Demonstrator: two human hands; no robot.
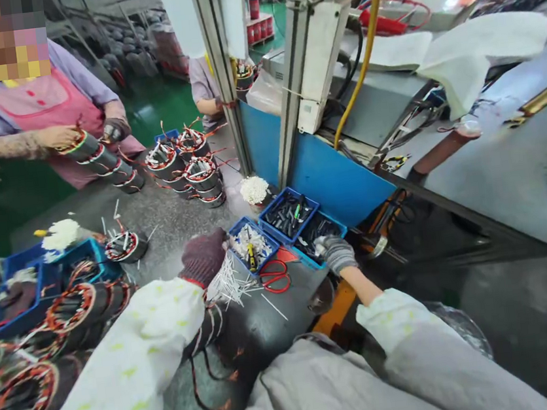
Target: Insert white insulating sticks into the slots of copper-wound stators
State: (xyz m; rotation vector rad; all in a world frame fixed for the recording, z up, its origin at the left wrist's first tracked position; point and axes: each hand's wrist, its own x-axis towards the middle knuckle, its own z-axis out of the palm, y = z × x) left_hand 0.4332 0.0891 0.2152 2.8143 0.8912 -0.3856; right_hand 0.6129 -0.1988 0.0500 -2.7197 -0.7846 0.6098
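Note:
My left hand (204, 257), in a dark maroon knit glove, is closed beside a blue tray (275, 252) of small white pieces. Whatever its fingers hold is hidden. Just below it lies a loose heap of thin white tubes (230, 282), and under my forearm are wound stators (209, 331) with copper leads. My right hand (337, 252), in a grey striped glove, reaches into a blue tray of black tubes (317, 231). Its fingers are curled, and I cannot make out what is in them. Red-handled scissors (276, 277) and a yellow-and-black tool (252, 257) sit between the hands.
Behind stand another blue tray (289, 215) and a white bead-like heap (254, 190). Stacked stators (204, 177) stand farther back; more stators (70, 307) line the left. A co-worker in a pink apron (44, 99) handles stators opposite. A metal post (289, 78) rises by the blue panel.

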